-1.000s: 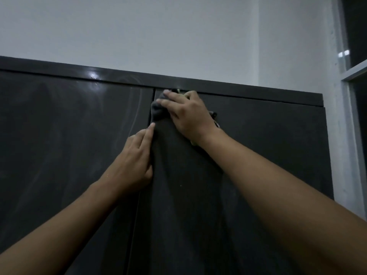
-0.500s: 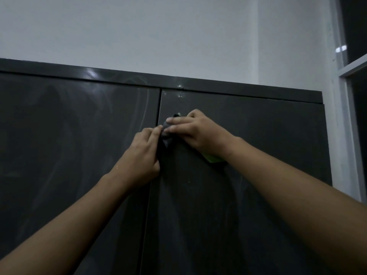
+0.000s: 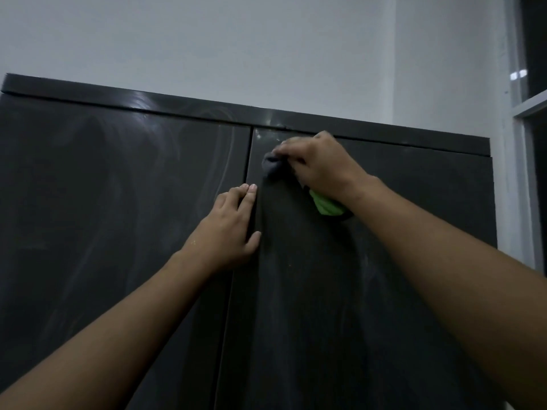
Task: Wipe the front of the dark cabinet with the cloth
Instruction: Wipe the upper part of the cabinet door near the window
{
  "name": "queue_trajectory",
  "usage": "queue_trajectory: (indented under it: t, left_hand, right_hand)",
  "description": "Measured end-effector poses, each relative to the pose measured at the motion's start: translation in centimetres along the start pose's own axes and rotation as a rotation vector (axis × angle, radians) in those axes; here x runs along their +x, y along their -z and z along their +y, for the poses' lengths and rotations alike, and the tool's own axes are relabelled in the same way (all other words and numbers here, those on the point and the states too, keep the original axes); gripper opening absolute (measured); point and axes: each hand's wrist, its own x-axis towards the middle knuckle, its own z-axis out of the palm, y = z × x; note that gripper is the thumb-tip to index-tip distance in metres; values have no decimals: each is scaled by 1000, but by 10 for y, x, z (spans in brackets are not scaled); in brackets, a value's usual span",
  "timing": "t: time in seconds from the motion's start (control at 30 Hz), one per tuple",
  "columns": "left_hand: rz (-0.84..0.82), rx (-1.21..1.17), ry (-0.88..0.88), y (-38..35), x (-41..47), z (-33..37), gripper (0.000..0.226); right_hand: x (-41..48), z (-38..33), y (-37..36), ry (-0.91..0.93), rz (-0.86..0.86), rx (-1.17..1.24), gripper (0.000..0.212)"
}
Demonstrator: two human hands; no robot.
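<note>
The dark cabinet (image 3: 118, 202) fills the lower part of the view, with two glossy doors meeting at a centre seam. My right hand (image 3: 319, 167) grips a bunched cloth (image 3: 272, 168), grey at the fingertips with a green part showing under the wrist, against the top of the right door near the seam. My left hand (image 3: 231, 229) lies flat with straight fingers on the seam, just below and left of the cloth. Faint wipe streaks shine on both doors.
A plain pale wall (image 3: 236, 48) rises behind the cabinet's top edge. A window frame (image 3: 529, 119) stands at the far right, close to the cabinet's right side.
My right hand with the cloth has moved up and to the right, back toward the door's top. My left hand has stayed at the seam, its fingers now apart from the cloth.
</note>
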Motion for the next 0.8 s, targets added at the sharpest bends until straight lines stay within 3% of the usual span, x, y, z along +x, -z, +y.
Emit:
queue_trajectory:
  t: [0.07,0.13,0.27,0.4,0.6,0.7,0.8]
  left_hand:
    - [6,0,1,-1,0,0,90]
    - [2,-5,5,0,0,-1,90]
    - [7,-22,13,-3,-2,0,89]
    - [25,-13,29,-3,-3,2,87]
    - [1,-9,27,0,-2,5,87]
    - [12,-7,37,-1,-2,4,87]
    - [11,-11,39,-1,-1,3,87]
  right_hand:
    - [0,7,-2,-103,40,-52,46]
    - [-15,4,-9,-95,39,-68,44]
    - [-61,-14,-26,93,29,-58,40]
    - [-74,-14,-29,217,-106,-7,43]
    - [-62,-9,-24,9,28,-29,40]
    - [-79,-21,-32,104,-108,38,42]
    - [-78,-26,-20,212,-285,116,32]
